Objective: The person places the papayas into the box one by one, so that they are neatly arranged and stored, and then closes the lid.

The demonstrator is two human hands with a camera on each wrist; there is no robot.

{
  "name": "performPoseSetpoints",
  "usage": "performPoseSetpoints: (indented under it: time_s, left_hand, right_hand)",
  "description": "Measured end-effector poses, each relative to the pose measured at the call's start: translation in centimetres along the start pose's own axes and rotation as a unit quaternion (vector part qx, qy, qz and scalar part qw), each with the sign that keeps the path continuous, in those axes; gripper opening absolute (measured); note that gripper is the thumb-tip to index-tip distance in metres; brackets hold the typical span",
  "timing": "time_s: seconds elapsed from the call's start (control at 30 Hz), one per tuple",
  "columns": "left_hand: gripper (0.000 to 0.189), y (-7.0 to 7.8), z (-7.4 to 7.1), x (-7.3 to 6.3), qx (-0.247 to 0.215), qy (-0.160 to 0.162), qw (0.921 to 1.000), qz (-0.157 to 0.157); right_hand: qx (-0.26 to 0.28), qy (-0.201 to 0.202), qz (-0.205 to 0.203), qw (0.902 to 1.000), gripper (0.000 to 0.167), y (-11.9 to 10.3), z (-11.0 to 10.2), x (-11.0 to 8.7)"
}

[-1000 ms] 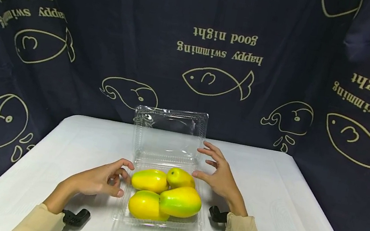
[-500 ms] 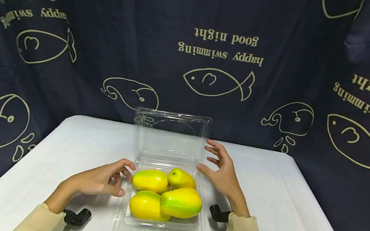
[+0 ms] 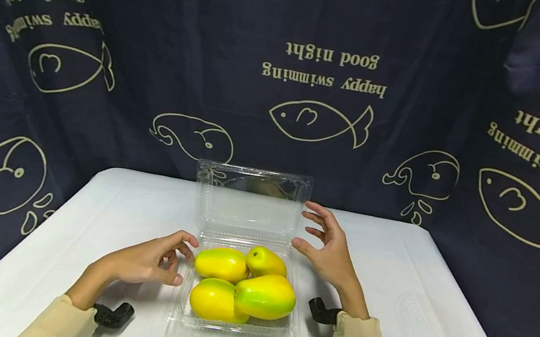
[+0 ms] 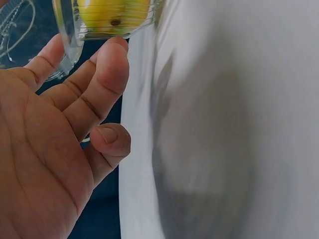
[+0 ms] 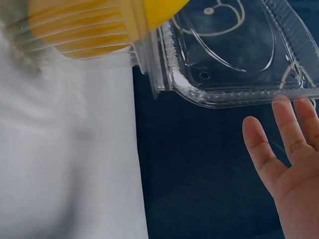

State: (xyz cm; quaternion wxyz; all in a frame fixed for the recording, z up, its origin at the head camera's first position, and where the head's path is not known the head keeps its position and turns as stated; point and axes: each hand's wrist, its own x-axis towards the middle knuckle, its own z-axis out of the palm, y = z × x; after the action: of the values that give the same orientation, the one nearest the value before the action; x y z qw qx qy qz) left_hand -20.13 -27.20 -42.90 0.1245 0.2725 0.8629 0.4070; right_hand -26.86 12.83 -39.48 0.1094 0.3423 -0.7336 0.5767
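Observation:
A clear plastic clamshell box (image 3: pixel 222 326) stands on the table, its lid (image 3: pixel 248 218) raised at the back. Inside lie several yellow-green fruits, like mangoes or papayas; the front right fruit (image 3: pixel 266 296) overlaps its neighbour. My left hand (image 3: pixel 147 260) is at the box's left side, fingers loosely bent, fingertips at the wall. In the left wrist view, the fingertips (image 4: pixel 113 62) are close to the ribbed wall, holding nothing. Beside the lid's right edge is my right hand (image 3: pixel 330 256), fingers spread. The right wrist view has its fingertips (image 5: pixel 282 105) at the lid's rim (image 5: pixel 214 99).
A white cloth covers the table (image 3: pixel 438 316). Behind it and on both sides hangs a dark blue curtain (image 3: pixel 251 22) with fish drawings and lettering. Each wrist carries a black device, such as the left wrist device (image 3: pixel 114 315).
The lid leans further back, its top edge lower in the head view. My right hand has shifted slightly right and away from me. The left hand and the fruits hold nearly still.

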Motion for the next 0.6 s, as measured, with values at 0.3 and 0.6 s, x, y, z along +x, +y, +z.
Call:
performPoseSetpoints:
  time_s: [0.3,0.6]
  left_hand:
    - [0.063,0.3,-0.4,-0.3,0.008,0.021,0.9997,0.004]
    - [0.058,0.3,-1.2,-0.9,0.034,0.05,0.998,0.02]
  right_hand:
    - [0.009,0.014,-0.011,0.9998,0.078,-0.4,-0.4,0.0]
    - [0.015,0.025,-0.036,0.9989,0.091,-0.6,-0.4,0.2]
